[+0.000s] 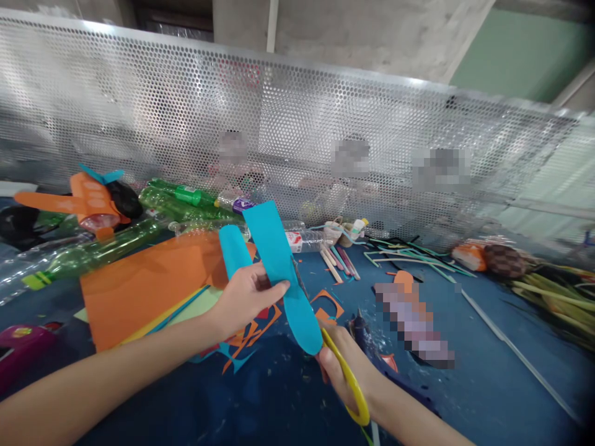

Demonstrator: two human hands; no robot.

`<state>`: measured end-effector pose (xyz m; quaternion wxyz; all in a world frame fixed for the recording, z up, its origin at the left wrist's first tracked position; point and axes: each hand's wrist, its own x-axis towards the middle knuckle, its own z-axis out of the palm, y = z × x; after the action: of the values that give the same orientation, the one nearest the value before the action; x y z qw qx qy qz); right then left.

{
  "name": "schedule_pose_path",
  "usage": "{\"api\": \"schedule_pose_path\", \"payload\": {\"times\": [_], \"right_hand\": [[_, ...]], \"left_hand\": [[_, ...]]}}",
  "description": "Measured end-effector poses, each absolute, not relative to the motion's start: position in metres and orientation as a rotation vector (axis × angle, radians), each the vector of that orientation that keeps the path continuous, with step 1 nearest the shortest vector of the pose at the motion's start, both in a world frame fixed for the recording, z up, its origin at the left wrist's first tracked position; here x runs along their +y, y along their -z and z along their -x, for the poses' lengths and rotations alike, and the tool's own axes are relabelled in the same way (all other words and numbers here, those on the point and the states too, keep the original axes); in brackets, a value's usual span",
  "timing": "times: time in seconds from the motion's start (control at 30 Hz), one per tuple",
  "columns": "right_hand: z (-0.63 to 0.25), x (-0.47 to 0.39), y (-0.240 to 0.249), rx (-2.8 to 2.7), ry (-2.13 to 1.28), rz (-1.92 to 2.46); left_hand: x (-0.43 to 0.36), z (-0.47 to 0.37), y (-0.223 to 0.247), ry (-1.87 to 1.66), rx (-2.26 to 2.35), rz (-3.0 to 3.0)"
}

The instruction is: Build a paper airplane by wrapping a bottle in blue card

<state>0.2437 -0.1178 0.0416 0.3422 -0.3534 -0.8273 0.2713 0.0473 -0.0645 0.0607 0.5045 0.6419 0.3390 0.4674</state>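
A long blue strip (302,319) with a rounded near end is pinched between the thumb and fingers of my left hand (248,294). Another blue piece (233,251) with a rounded top shows just behind that hand. My right hand (344,359) is wrapped round the yellow handle of a pair of scissors (356,393). The scissor blades lie mostly behind the blue strip, so how far they are apart is hidden. Orange and blue paper scraps (253,337) are on the blue table (260,402) below my hands.
Orange sheets (139,285) lie left, near green bottles (102,251) and an orange bottle plane (90,201). A dark glue gun (367,337) lies beside my right hand. Coloured sticks (331,265) and thin strips lie behind. A perforated metal panel (288,124) borders the far edge, people behind it.
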Motion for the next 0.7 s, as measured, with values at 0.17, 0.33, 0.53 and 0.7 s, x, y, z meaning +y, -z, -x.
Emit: {"api": "schedule_pose_path", "payload": {"times": [0.17, 0.33, 0.53, 0.7], "right_hand": [[-0.245, -0.116, -0.042, -2.151, -0.743, 0.938], [-0.245, -0.117, -0.041, -2.129, -0.771, 0.916], [-0.245, -0.117, -0.045, -2.136, -0.754, 0.944], [-0.251, -0.114, -0.024, -2.172, -0.755, 0.982]], "left_hand": [[-0.064, -0.048, -0.060, -1.131, 0.827, -1.529], [-0.063, -0.048, -0.057, -1.140, 0.837, -1.511], [-0.063, -0.050, -0.058, -1.150, 0.852, -1.485], [-0.061, -0.051, -0.057, -1.128, 0.831, -1.427]]}}
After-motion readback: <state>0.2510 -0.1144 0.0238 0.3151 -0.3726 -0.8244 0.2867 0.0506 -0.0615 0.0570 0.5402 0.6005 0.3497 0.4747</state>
